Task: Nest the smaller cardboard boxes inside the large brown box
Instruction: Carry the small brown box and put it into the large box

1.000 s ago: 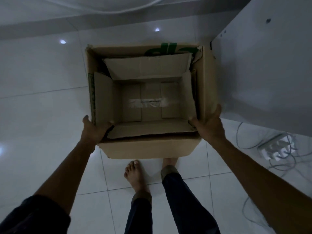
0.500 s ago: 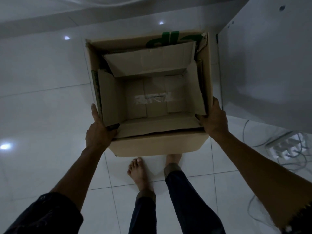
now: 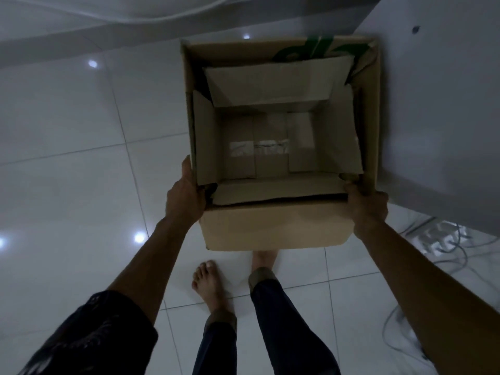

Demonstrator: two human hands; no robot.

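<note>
The large brown box (image 3: 276,228) is held up in front of me, open side up, above the tiled floor. A smaller cardboard box (image 3: 270,158) sits nested inside it, its flaps standing open and clear tape across its bottom. Green print shows on the big box's far wall. My left hand (image 3: 186,196) grips the near left corner, fingers hooked over the rim. My right hand (image 3: 365,204) grips the near right corner the same way.
A white cabinet panel (image 3: 438,104) stands close on the right, almost touching the box. A power strip with tangled cables (image 3: 443,239) lies on the floor at the right. My bare feet (image 3: 208,282) are under the box. White glossy tiles spread to the left.
Both hands kept their grip while the box rose and shifted right, toward the white panel. The view tilted a little with it.
</note>
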